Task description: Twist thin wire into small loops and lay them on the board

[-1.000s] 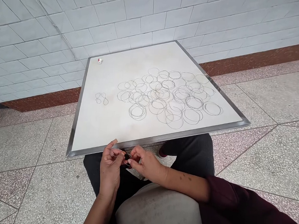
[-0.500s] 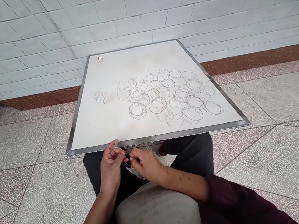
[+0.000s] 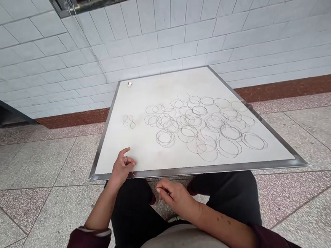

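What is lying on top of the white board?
On the board: many wire rings, two small loops, a tiny white object. The left hand covers part of the near edge.

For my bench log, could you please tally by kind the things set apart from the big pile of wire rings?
Small figure-eight twisted wire pieces: 2
Tiny red-and-white object: 1
Thin wire loop in the left hand: 1
Total: 4
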### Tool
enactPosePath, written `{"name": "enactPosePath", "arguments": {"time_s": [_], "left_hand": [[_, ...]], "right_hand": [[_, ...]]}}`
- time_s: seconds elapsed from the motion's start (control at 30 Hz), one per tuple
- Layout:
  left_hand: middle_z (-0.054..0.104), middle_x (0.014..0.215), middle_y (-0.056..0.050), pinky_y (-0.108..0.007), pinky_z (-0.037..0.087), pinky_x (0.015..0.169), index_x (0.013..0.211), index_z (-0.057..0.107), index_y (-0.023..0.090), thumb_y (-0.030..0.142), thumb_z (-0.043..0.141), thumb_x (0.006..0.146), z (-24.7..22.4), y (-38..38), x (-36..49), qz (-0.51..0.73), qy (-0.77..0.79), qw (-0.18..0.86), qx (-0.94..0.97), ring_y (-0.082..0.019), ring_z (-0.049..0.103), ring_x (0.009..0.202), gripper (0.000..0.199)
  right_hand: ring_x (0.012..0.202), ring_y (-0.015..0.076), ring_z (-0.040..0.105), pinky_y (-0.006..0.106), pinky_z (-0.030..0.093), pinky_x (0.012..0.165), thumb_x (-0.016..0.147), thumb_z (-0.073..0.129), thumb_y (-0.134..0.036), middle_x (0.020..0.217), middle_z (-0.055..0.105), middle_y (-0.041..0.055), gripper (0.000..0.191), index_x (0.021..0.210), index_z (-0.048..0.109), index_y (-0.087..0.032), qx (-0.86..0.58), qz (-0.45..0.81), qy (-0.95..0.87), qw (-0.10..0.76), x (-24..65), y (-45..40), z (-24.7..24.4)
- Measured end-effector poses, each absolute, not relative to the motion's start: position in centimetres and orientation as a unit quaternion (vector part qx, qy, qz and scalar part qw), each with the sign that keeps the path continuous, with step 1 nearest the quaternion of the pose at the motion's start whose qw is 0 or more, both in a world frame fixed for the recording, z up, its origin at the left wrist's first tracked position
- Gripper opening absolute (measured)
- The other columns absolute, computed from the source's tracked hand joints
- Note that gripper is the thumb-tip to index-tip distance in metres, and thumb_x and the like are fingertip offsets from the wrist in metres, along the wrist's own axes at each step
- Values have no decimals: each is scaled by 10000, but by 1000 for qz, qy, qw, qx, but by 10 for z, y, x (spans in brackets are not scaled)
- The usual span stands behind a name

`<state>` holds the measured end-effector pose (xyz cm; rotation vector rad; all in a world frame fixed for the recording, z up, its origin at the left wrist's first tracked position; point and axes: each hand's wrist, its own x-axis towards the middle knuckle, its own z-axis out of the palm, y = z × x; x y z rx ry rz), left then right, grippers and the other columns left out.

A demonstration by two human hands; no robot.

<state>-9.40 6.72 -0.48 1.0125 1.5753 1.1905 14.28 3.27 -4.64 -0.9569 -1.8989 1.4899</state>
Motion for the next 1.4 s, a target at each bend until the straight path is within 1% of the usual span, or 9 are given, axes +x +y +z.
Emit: {"name": "enactPosePath", "arguments": {"time_s": [0.1, 0.23, 0.33, 0.43, 0.6, 0.73, 0.9, 1.17, 1.4], "left_hand": [[580, 622, 81, -236, 393, 566, 1285, 495, 183, 211, 747, 636, -2, 79, -101, 468, 626, 453, 429, -115, 516, 544, 697], [604, 668, 59, -261, 426, 617, 1398, 426, 220, 223, 756, 673, 15, 71, -90, 432, 586, 515, 452, -129, 559, 598, 797], [619, 724, 43, -268, 422, 625, 1505, 260, 271, 243, 755, 726, 29, 62, -77, 383, 530, 599, 462, -125, 552, 611, 923], [612, 722, 40, -276, 418, 640, 1536, 184, 265, 253, 757, 749, 38, 56, -69, 367, 505, 619, 478, -126, 544, 622, 974], [614, 727, 34, -283, 414, 650, 1545, 166, 251, 266, 747, 770, 40, 53, -63, 360, 510, 615, 482, -124, 534, 623, 968], [627, 755, 27, -294, 429, 679, 1547, 155, 266, 265, 739, 784, 40, 50, -58, 338, 510, 624, 486, -135, 560, 666, 961], [625, 754, 30, -295, 438, 708, 1530, 224, 255, 265, 736, 798, 37, 45, -50, 360, 515, 626, 461, -129, 552, 683, 894], [611, 738, 38, -249, 441, 655, 1458, 397, 218, 294, 780, 758, 32, 35, -41, 424, 533, 619, 392, -105, 536, 646, 802], [696, 834, -36, -288, 504, 732, 1376, 506, 179, 375, 735, 795, 25, 26, -38, 473, 556, 593, 340, -143, 628, 742, 655]], "right_hand": [[633, 159, 586, 271, 430, 611, 941, 495, -274, 700, 629, -5, 152, 840, 599, -228, -358, 536, -713, 278, 139, 39, -46], [782, 179, 577, 309, 445, 726, 900, 554, -278, 842, 632, 34, 116, 904, 646, -208, -364, 517, -701, 331, 133, 67, -34], [706, 149, 553, 288, 456, 655, 902, 561, -343, 836, 607, 17, 205, 1038, 638, -209, -357, 645, -604, 303, 128, 90, -19], [734, 128, 564, 262, 452, 657, 840, 665, -335, 897, 626, 14, 248, 1046, 630, -201, -267, 755, -541, 258, 125, 100, -10], [708, 101, 540, 238, 413, 654, 772, 752, -330, 878, 651, 11, 263, 954, 645, -173, -257, 789, -480, 284, 124, 93, -9], [727, 106, 550, 231, 394, 648, 747, 784, -363, 860, 663, 14, 292, 936, 672, -171, -257, 814, -443, 276, 127, 88, -8], [688, 92, 553, 234, 410, 674, 725, 813, -395, 792, 669, 1, 300, 862, 667, -170, -273, 834, -389, 281, 130, 84, -5], [692, 80, 577, 227, 441, 703, 709, 834, -397, 787, 670, -4, 326, 845, 653, -163, -277, 847, -353, 284, 132, 82, -5], [702, 91, 602, 257, 474, 739, 712, 827, -417, 777, 653, -15, 345, 853, 630, -173, -267, 848, -348, 297, 132, 81, -7]]}}
